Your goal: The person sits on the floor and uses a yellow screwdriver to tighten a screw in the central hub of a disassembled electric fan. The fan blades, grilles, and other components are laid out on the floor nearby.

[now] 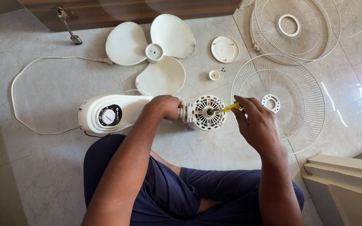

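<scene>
A white fan body with a round dial lies on its side on the marble floor. My left hand grips its neck, just left of the white motor housing. My right hand holds a yellow-handled screwdriver, its tip set against the centre of the motor housing. The white three-blade fan propeller lies on the floor beyond the fan body.
Two white wire guards lie at the right. A round white cap, a small nut and a tiny screw rest near the blade. A white power cord loops at left. A step edge stands bottom right.
</scene>
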